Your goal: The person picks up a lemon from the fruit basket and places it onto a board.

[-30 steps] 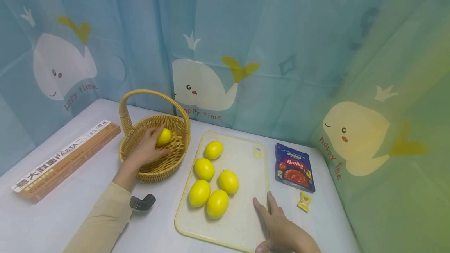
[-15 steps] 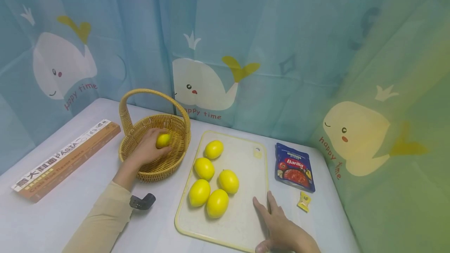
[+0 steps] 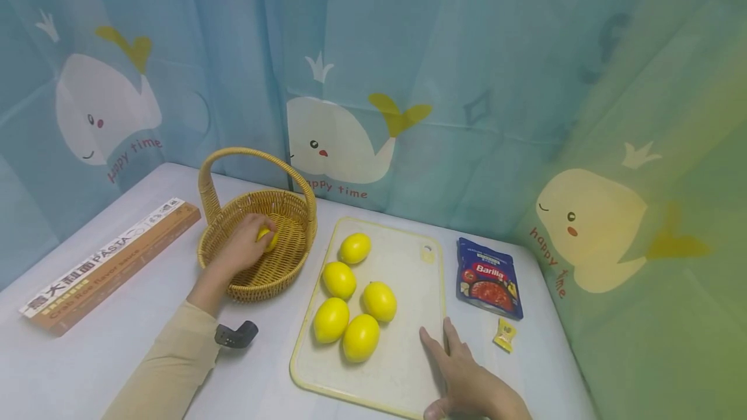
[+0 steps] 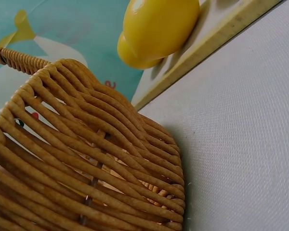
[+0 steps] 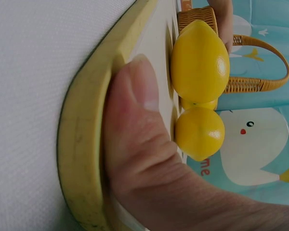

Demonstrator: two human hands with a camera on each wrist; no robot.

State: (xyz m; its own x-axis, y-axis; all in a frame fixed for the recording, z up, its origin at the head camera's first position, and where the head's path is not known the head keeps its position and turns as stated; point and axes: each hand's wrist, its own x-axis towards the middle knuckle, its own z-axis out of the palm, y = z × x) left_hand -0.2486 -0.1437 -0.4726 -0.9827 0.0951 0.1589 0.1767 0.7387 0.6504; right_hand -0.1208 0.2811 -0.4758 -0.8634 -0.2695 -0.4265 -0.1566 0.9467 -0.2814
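Inside the wicker basket, my left hand grips a lemon, its fingers curled over the fruit and covering much of it. The left wrist view shows the woven basket wall close up; the hand itself is hidden there. Several lemons lie on the left half of a pale cutting board with a yellow rim. At the board's lower right edge rests my right hand, fingers spread and fairly straight. In the right wrist view its thumb lies along the board's rim.
A long pasta box lies left of the basket. Right of the board are a blue Barilla sauce pouch and a small yellow wrapped packet. A whale-print curtain hangs behind the white table.
Within the basket, my left hand has drawn the lemon slightly left and down, and its fingers now cover more of it. The right hand and the board have stayed still.
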